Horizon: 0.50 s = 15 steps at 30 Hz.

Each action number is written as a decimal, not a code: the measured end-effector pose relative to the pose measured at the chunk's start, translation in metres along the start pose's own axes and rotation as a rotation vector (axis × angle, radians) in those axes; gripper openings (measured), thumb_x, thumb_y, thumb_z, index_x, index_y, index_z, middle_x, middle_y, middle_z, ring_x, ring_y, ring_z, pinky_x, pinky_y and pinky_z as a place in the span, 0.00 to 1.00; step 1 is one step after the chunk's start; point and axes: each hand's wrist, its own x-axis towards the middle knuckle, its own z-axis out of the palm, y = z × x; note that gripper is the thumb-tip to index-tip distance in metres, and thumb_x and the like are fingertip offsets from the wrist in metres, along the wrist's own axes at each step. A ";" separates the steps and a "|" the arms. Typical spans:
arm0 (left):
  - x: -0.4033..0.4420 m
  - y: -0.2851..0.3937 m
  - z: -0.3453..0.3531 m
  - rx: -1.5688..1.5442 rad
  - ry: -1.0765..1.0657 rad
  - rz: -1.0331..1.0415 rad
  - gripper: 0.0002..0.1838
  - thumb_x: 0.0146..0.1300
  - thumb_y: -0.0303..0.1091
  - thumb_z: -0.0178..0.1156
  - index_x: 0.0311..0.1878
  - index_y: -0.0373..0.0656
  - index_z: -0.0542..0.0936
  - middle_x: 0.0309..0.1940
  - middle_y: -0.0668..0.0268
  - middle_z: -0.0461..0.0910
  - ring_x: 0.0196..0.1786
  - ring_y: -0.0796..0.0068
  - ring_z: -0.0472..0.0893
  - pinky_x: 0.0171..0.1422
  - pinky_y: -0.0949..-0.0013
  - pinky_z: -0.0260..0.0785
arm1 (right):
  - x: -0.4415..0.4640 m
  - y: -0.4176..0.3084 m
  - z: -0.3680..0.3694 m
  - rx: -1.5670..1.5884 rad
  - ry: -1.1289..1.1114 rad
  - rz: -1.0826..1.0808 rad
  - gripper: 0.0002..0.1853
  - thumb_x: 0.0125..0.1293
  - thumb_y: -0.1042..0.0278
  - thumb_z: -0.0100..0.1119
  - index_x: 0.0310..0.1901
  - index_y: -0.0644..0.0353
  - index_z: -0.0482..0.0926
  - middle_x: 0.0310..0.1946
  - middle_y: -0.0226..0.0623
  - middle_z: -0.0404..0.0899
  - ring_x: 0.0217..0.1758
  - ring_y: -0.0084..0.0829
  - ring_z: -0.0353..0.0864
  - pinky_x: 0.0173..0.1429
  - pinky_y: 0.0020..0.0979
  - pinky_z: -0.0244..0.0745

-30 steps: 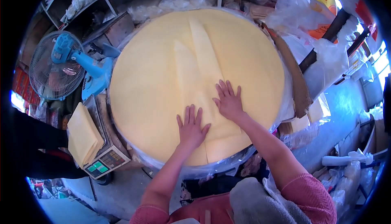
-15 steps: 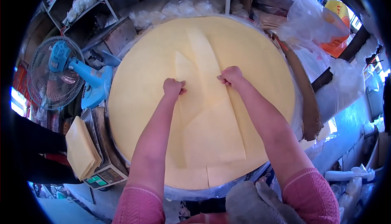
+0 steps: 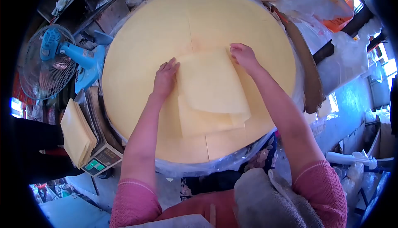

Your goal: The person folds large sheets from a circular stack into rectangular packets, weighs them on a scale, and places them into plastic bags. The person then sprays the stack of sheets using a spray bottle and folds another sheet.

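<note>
A thin pale-yellow sheet (image 3: 209,83) lies folded over on a large round stack of the same yellow material (image 3: 141,33), its near edge curved and slightly raised. My left hand (image 3: 165,79) is at the far left corner of the fold, fingers together and gripping the sheet's edge. At the far right corner my right hand (image 3: 243,57) pinches the sheet between thumb and fingers. A straight seam shows in the round surface beyond the fold and again near its front edge.
To the left stand a blue fan (image 3: 85,58) and a digital scale (image 3: 101,159) bearing folded yellow sheets (image 3: 76,135). Torn cardboard (image 3: 304,62) and clear plastic bags (image 3: 344,60) border the right side. Clear plastic wrap (image 3: 186,169) rims the round stack.
Both hands went from lying flat with spread fingers to gripping the sheet. The long pointed far part of the sheet is now folded back towards me. The camera view has shifted.
</note>
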 end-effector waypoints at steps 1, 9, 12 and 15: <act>-0.004 0.002 -0.005 0.017 -0.017 0.000 0.26 0.49 0.13 0.49 0.53 0.41 0.77 0.59 0.53 0.72 0.60 0.51 0.70 0.62 0.60 0.67 | -0.021 -0.013 -0.009 -0.019 -0.014 0.078 0.22 0.59 0.65 0.60 0.54 0.63 0.75 0.41 0.42 0.81 0.40 0.28 0.80 0.42 0.27 0.76; -0.102 0.128 -0.024 -0.182 -0.142 -0.135 0.35 0.66 0.48 0.50 0.71 0.45 0.53 0.73 0.55 0.43 0.75 0.54 0.43 0.75 0.47 0.33 | -0.145 -0.002 -0.010 -0.068 -0.132 -0.001 0.30 0.58 0.65 0.65 0.61 0.65 0.67 0.34 0.34 0.80 0.35 0.22 0.78 0.38 0.23 0.74; -0.107 0.135 -0.025 0.058 -0.230 -0.121 0.36 0.65 0.53 0.49 0.71 0.45 0.55 0.73 0.56 0.43 0.76 0.56 0.42 0.73 0.40 0.33 | -0.152 0.010 0.010 -0.231 0.017 -0.115 0.29 0.56 0.67 0.65 0.59 0.64 0.68 0.40 0.40 0.79 0.41 0.33 0.79 0.46 0.29 0.75; -0.106 0.135 -0.024 0.213 -0.256 -0.113 0.38 0.64 0.56 0.49 0.70 0.42 0.56 0.73 0.57 0.45 0.76 0.57 0.43 0.74 0.42 0.32 | -0.164 -0.009 0.018 -0.525 0.043 -0.188 0.28 0.59 0.65 0.61 0.61 0.60 0.67 0.55 0.42 0.71 0.58 0.40 0.71 0.57 0.38 0.70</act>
